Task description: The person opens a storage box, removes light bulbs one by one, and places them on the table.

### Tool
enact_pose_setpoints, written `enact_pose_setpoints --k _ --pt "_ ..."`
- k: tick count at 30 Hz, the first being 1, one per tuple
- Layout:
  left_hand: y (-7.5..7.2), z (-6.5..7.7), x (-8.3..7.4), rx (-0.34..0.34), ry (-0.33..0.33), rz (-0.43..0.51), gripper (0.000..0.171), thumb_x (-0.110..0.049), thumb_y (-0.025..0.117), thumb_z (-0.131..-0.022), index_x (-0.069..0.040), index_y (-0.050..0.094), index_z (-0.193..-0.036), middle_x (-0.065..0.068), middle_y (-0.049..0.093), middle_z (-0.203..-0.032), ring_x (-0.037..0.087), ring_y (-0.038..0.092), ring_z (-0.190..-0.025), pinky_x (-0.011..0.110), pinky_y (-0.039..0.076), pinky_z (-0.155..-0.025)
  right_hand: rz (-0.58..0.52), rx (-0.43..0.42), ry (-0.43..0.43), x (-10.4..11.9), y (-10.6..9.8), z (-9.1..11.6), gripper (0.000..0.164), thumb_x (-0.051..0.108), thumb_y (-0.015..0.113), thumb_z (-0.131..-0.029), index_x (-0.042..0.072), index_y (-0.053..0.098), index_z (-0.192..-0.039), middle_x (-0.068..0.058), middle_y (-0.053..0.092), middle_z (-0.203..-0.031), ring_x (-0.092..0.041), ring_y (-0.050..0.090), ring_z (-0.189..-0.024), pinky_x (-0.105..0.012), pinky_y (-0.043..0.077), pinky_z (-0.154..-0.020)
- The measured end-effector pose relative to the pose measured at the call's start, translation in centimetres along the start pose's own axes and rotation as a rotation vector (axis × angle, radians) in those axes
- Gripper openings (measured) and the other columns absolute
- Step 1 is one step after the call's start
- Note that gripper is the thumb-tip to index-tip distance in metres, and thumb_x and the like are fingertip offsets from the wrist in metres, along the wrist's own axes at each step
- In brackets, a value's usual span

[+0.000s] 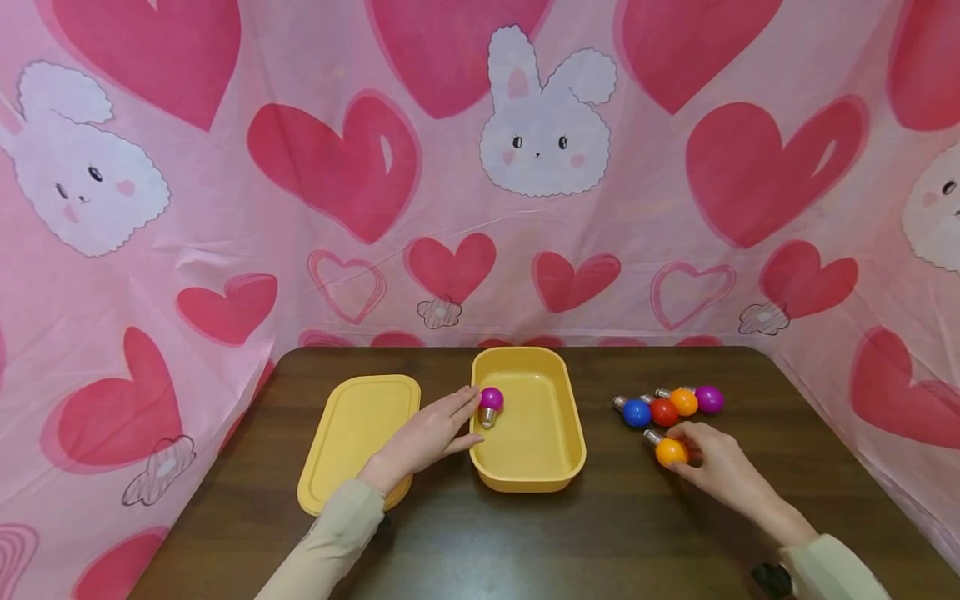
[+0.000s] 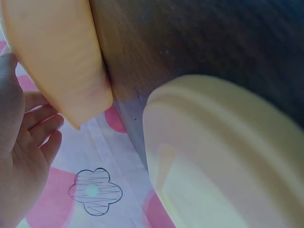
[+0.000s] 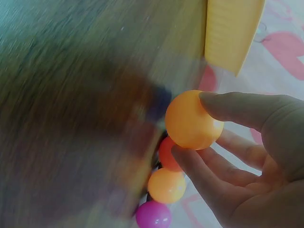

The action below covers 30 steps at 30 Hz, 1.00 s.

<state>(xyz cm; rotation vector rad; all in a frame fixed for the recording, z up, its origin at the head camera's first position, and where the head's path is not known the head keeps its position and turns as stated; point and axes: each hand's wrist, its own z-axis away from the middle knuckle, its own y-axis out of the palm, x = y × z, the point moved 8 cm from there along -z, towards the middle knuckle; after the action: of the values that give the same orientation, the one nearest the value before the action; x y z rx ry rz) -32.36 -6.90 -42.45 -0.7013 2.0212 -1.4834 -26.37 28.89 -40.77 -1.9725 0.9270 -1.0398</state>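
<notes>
An orange light bulb (image 1: 671,452) with a silver screw base is pinched between the thumb and fingers of my right hand (image 1: 716,468). In the right wrist view the same orange bulb (image 3: 192,119) hides part of the row behind it. My left hand (image 1: 431,433) rests with its fingers at the left rim of a yellow plastic box (image 1: 527,477). Inside the box, by that rim, lies a magenta bulb (image 1: 491,400), base toward me. Behind my right hand lie a blue bulb (image 1: 637,412), a red bulb (image 1: 663,412), another orange bulb (image 1: 683,402) and a purple bulb (image 1: 709,399).
A yellow lid (image 1: 360,433) lies flat on the dark wooden table (image 1: 525,550), left of the box and partly under my left forearm. Pink cloth (image 1: 465,208) printed with hearts and rabbits hangs around the table's back and sides.
</notes>
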Motion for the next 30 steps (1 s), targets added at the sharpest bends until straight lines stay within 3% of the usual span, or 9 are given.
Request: enact_pose_setpoints --k 9,17,30 --pt "0.0 0.1 0.0 0.000 0.001 -0.016 0.071 -0.045 0.065 -0.092 -0.004 0.047 -0.147 0.014 0.047 -0.153 0.029 0.048 -0.141 0.043 0.044 -0.113 0.022 0.065 0.089 -1.6 0.4 -0.1 0.034 0.007 0.088 -0.069 0.004 0.067 -0.095 -0.005 0.069 -0.090 -0.015 0.064 -0.075 -0.026 0.060 -0.067" --pt "0.0 0.0 0.0 0.002 0.005 -0.005 0.071 -0.045 0.065 -0.092 -0.004 0.047 -0.147 0.014 0.047 -0.154 0.030 0.047 -0.141 0.045 0.044 -0.113 0.025 0.052 0.078 -2.0 0.4 -0.2 0.034 0.008 0.088 -0.068 0.002 0.067 -0.094 -0.006 0.069 -0.086 -0.014 0.061 -0.070 -0.027 0.059 -0.063" --pt "0.0 0.1 0.0 0.011 0.002 -0.027 0.071 -0.047 0.064 -0.093 -0.005 0.046 -0.147 0.013 0.046 -0.154 0.029 0.047 -0.142 0.043 0.044 -0.114 0.035 0.109 0.135 -2.4 0.6 -0.2 0.036 0.009 0.086 -0.071 -0.001 0.067 -0.100 -0.011 0.070 -0.092 -0.020 0.064 -0.077 -0.027 0.059 -0.067"
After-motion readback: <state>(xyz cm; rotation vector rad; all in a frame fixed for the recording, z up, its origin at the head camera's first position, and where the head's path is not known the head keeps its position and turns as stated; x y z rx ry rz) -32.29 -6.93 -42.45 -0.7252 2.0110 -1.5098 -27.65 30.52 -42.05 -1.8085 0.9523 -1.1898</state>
